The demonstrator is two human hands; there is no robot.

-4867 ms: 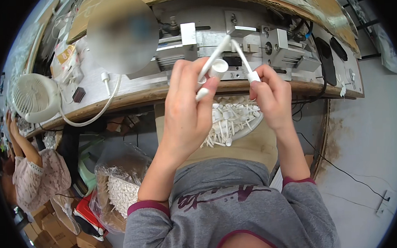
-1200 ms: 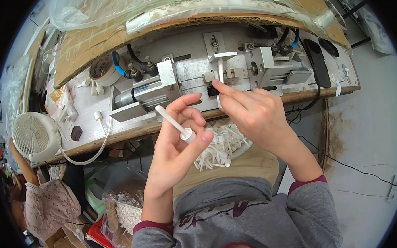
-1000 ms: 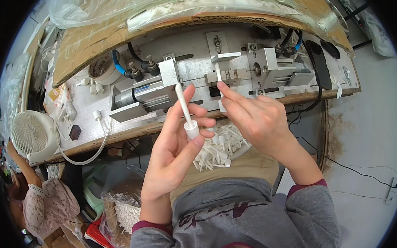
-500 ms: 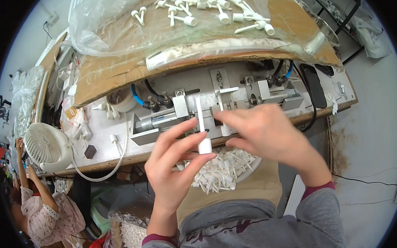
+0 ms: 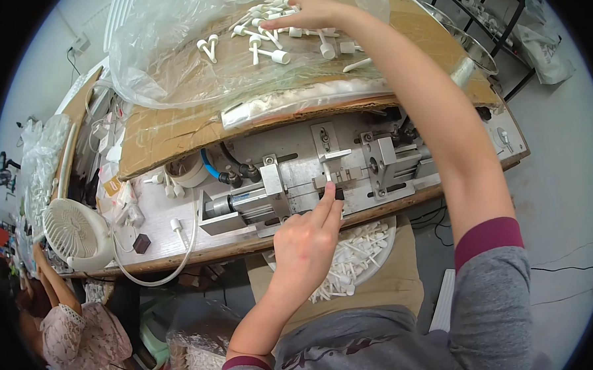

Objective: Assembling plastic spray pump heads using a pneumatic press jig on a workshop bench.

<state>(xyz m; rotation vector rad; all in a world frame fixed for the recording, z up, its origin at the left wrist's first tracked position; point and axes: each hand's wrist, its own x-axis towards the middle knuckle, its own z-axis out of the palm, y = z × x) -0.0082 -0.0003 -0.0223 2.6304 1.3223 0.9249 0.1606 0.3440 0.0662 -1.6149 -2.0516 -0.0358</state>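
A white plastic stick piece lies in the metal clamping fixture on the bench. My left hand is at its near end, fingers stretched forward and together, covering the wider head of the piece. My right arm reaches far across the bench, and my right hand is over the heap of white stick pieces with cylindrical heads on the cardboard. Its thumb and fingers are apart among the pieces, with none plainly gripped.
Metal cylinders with blue and black hoses flank the fixture. A tub of white pieces rests on my lap. Cardboard and clear plastic film overhang the bench. A white fan stands at left; another person sits beyond.
My right hand has left the fixture and reached out to the far heap. My left hand, which held up a white stick piece, has moved forward to the fixture.
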